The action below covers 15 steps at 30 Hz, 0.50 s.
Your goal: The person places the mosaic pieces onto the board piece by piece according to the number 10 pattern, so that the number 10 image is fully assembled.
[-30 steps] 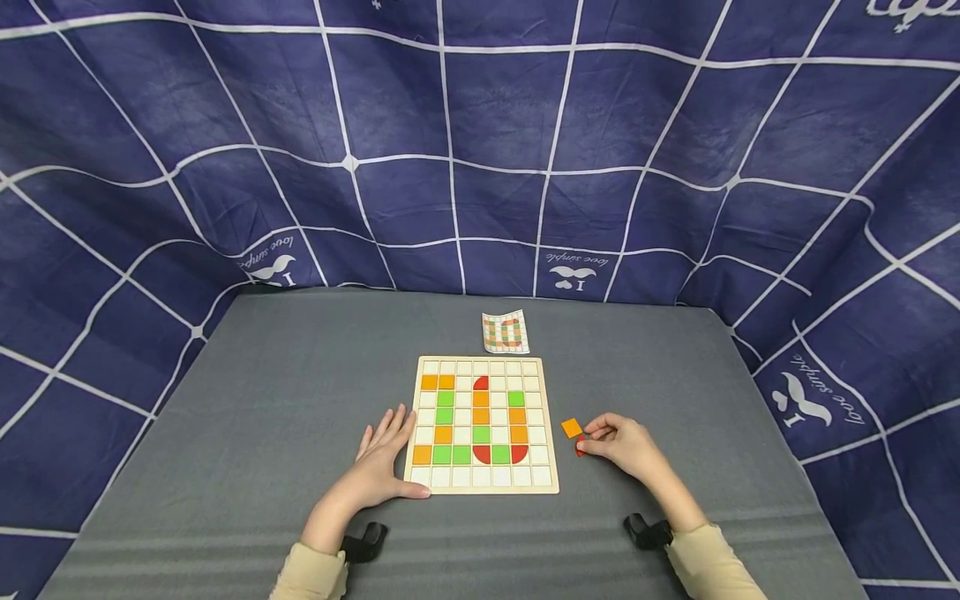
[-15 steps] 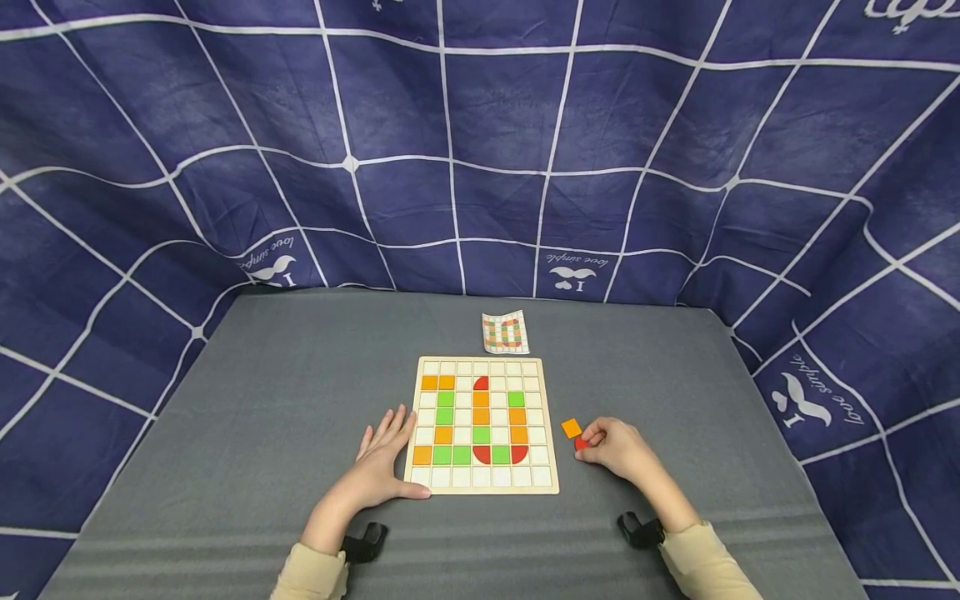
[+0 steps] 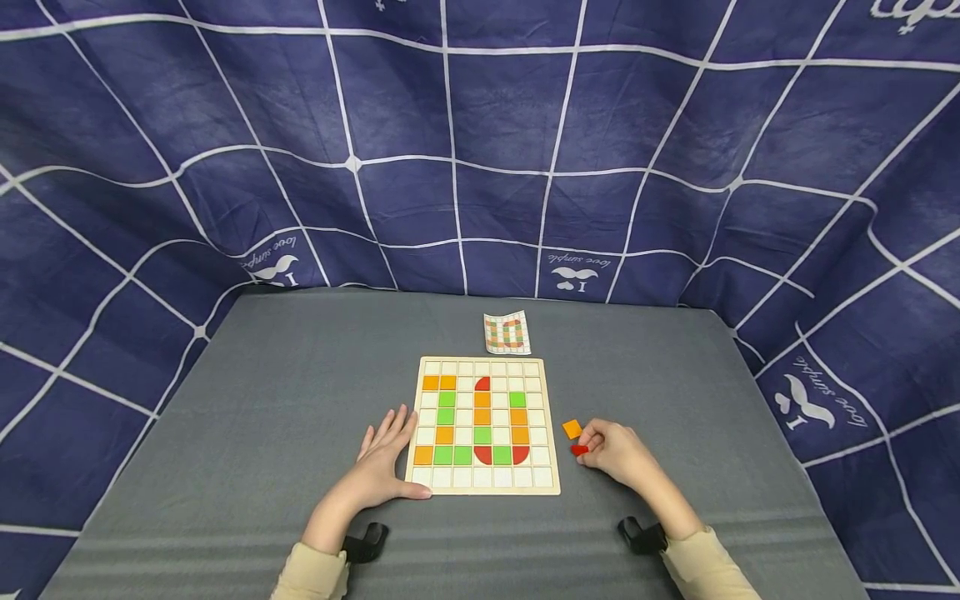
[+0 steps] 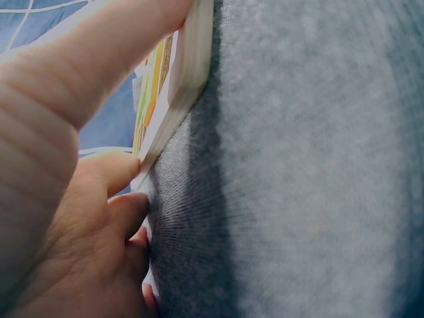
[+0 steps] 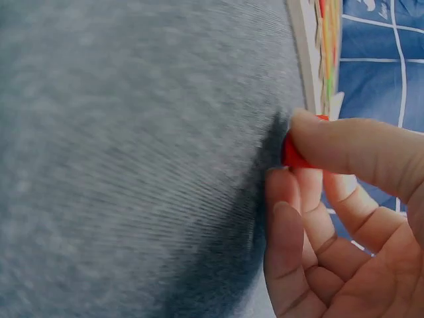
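A square wooden grid board (image 3: 551, 479) lies mid-table, with orange and green square tiles and red rounded tiles set in some cells. My left hand (image 3: 382, 462) rests at its left side, fingers spread along the edge and thumb on the near-left corner; the left wrist view shows the thumb over the board's side. To the right of the board, my right hand (image 3: 618, 450) pinches a small red tile (image 3: 579, 450) between thumb and fingers. In the right wrist view the thumb covers much of that red tile (image 5: 295, 154). A loose orange tile (image 3: 572, 429) lies just beyond the right fingertips.
A small printed card (image 3: 507, 333) with a coloured grid pattern lies behind the board, its edges slightly curled. Grey cloth (image 3: 315, 358) covers the table. A blue curtain (image 3: 495, 208) with white lines hangs around the back and sides.
The red tile has turned in my right fingers, from facing up half a second ago to a narrower tilted look now. My left hand keeps its place on the board.
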Available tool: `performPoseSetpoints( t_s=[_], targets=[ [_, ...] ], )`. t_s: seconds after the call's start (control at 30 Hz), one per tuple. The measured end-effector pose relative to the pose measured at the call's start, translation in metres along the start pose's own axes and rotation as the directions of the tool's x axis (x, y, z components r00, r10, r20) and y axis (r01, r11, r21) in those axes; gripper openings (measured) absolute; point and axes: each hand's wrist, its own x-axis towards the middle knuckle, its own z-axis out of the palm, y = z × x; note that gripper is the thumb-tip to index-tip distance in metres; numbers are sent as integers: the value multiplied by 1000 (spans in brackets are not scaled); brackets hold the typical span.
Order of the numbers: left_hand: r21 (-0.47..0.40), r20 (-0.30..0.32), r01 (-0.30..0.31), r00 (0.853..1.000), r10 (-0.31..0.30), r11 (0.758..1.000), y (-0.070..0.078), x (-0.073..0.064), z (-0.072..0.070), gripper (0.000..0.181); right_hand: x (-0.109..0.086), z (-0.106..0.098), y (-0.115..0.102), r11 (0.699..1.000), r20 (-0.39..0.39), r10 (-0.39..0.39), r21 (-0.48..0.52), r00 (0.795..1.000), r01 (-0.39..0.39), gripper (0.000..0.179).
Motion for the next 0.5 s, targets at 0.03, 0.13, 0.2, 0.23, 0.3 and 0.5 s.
performPoseSetpoints(
  t_s=[0.03, 0.13, 0.2, 0.23, 0.3, 0.5],
  targets=[
    [1, -1, 0, 1000, 0, 1000, 0, 0, 0, 125, 0, -1, 0, 1000, -3, 4, 5, 1000, -4, 20],
    [3, -3, 2, 1000, -2, 1000, -1, 0, 1, 125, 1, -4, -1, 999, -20, 6, 33, 1000, -6, 18],
    [1, -3, 2, 1000, -2, 1000, -1, 0, 1, 125, 4, -5, -2, 999, -41, -6, 50, 999, 8, 18],
    [0, -4, 3, 1000, -3, 1000, -1, 0, 0, 125, 5, -6, -2, 998, -54, -14, 57, 998, 17, 17],
    [-2, -5, 4, 1000, -4, 1000, 0, 0, 0, 125, 9, -7, -3, 998, -87, -34, 59, 996, 39, 15],
    [-4, -3, 4, 1000, -4, 1000, 0, -1, 0, 126, 21, -11, -8, 996, -138, -49, 62, 989, 58, 10]
  ],
)
